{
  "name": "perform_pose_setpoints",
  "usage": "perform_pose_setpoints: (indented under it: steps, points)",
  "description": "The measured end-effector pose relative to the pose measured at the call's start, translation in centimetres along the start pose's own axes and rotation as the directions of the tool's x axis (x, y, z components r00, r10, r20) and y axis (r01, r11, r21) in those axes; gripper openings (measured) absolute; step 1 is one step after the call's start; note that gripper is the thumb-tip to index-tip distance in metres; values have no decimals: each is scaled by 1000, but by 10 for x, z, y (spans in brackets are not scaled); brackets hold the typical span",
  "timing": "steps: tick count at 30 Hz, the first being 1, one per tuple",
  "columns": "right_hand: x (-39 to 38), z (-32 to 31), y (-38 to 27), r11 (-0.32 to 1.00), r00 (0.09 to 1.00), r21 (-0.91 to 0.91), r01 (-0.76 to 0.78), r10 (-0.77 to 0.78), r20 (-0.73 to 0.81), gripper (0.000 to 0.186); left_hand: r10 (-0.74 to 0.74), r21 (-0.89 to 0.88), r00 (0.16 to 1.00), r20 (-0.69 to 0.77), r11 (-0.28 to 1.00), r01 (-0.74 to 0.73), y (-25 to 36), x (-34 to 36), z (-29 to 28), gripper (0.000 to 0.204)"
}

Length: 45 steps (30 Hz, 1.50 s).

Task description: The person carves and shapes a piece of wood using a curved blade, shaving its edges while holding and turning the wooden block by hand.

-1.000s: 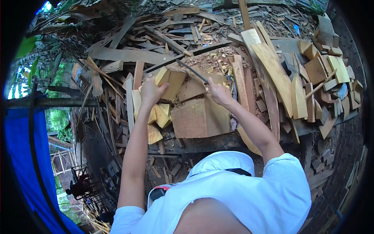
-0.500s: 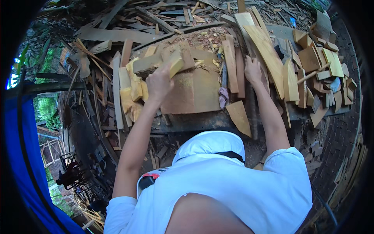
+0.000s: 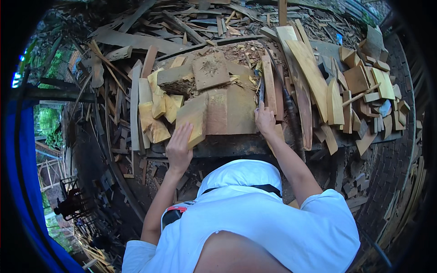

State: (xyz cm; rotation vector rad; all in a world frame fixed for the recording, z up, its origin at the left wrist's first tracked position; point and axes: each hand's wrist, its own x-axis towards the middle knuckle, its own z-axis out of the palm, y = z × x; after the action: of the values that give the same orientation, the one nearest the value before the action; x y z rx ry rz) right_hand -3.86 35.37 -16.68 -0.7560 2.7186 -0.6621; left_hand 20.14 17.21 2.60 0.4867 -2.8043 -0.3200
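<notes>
Near the front edge of the work board (image 3: 241, 113), my left hand (image 3: 180, 144) holds a thick pale wooden block (image 3: 195, 113), its fingers laid along the block's near left face. The block looks tilted, its near end toward me. To the right, my right hand (image 3: 265, 120) is closed around the handle of a long narrow grey tool (image 3: 261, 91). The tool lies beside an upright plank (image 3: 269, 84), and my fingers hide its handle. Behind the held block, a square brown wooden piece (image 3: 210, 71) rests on a rough dark block (image 3: 175, 76).
Yellowish wood chunks (image 3: 154, 123) lie left of the board. A dark curved strip (image 3: 287, 98) and a long pale plank (image 3: 309, 75) are on the right, beside a pile of cut blocks (image 3: 359, 79). Scrap wood (image 3: 191, 25) covers the far ground. A blue sheet (image 3: 20, 164) hangs left.
My left hand has brought the wooden block nearer, to the board's front. My right hand has left the planks, moved left and closed on the tool's handle. A dark curved strip now shows among the planks.
</notes>
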Motion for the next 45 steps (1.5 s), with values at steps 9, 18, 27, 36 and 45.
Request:
perform_pose_setpoints:
  steps: [9,18,27,36,45]
  points:
    - [0,44,-2,982,997,-173,-80,81,0,61,-368,-378,930,-21,863,334,1,-1,-44,44]
    - [3,40,1,884,1000,-468,-21,16,-14,38,-520,-787,854,25,516,338,-36,-7,-28,29]
    - [10,26,26,833,859,228,-504,456,232,25,-406,-770,907,110,542,336,-40,2,-40,35]
    - [-46,-45,-74,940,982,342,9,56,-180,42,-349,-742,920,179,566,359,-65,21,-31,37]
    - [-94,-128,-237,884,884,174,435,-456,107,44,-275,-679,949,154,669,304,-59,7,-26,37]
